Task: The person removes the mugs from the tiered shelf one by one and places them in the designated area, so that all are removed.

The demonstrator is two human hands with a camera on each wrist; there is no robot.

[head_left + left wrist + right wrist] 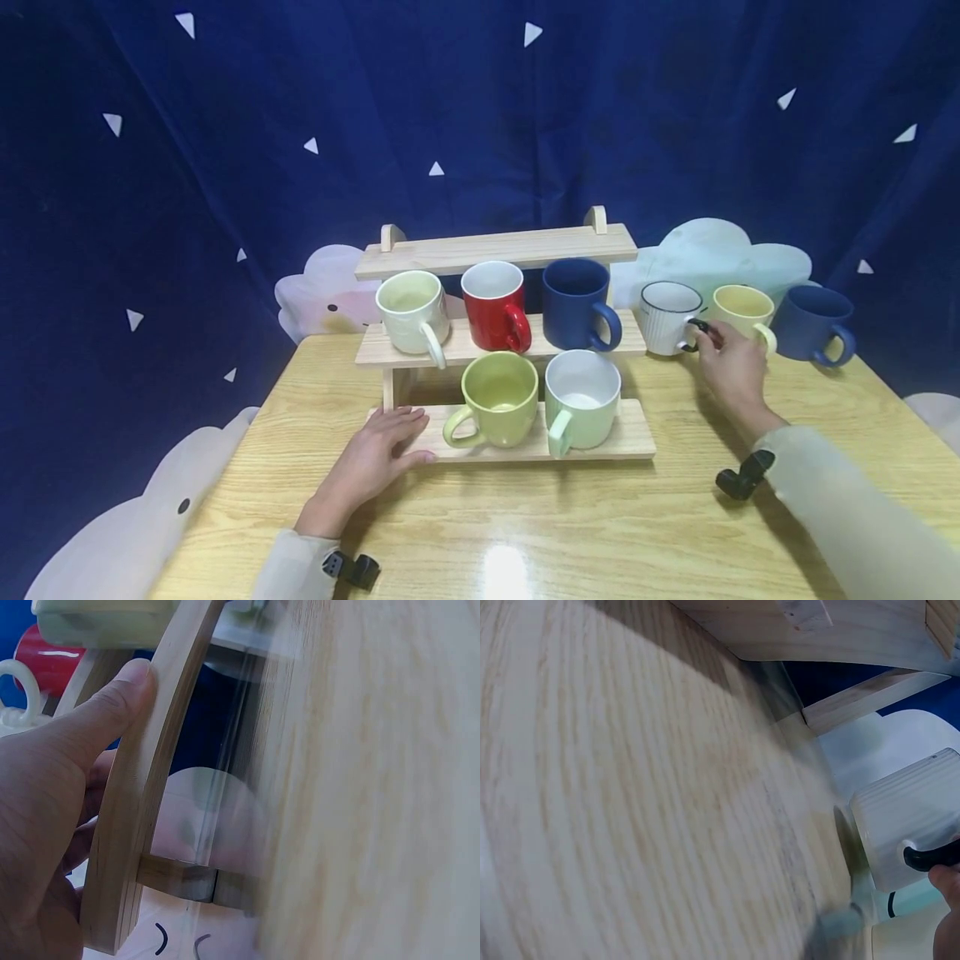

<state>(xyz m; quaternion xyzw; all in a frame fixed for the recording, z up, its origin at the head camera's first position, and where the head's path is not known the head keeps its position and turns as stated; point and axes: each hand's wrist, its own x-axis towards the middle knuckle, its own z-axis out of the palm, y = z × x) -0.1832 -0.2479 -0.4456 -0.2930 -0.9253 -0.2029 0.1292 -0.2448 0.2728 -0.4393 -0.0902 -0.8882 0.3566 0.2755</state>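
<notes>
A dark blue curtain [480, 92] hangs behind a wooden table [487, 508], on which a tiered rack [495, 247] holds five mugs. To the right of the rack, a ribbed white mug [663, 327] stands near a yellow mug [738, 308]. The right hand [731, 367] is nearly closed, thumb and fingers pinching the white mug's black handle [697, 325]. The left hand [382, 446] lies loosely extended on the left end of the lower shelf [637, 437], holding no mug. The white mug is upright, its rim up and its central axis roughly vertical; the handle points right and somewhat toward the person. Whether its base bears fully on the table, I cannot tell. A grip on one side lets the body swing, so a firm pinch and a level wrist seem wise, with the knuckles kept off the yellow mug; light left-hand pressure should steady the rack.
</notes>
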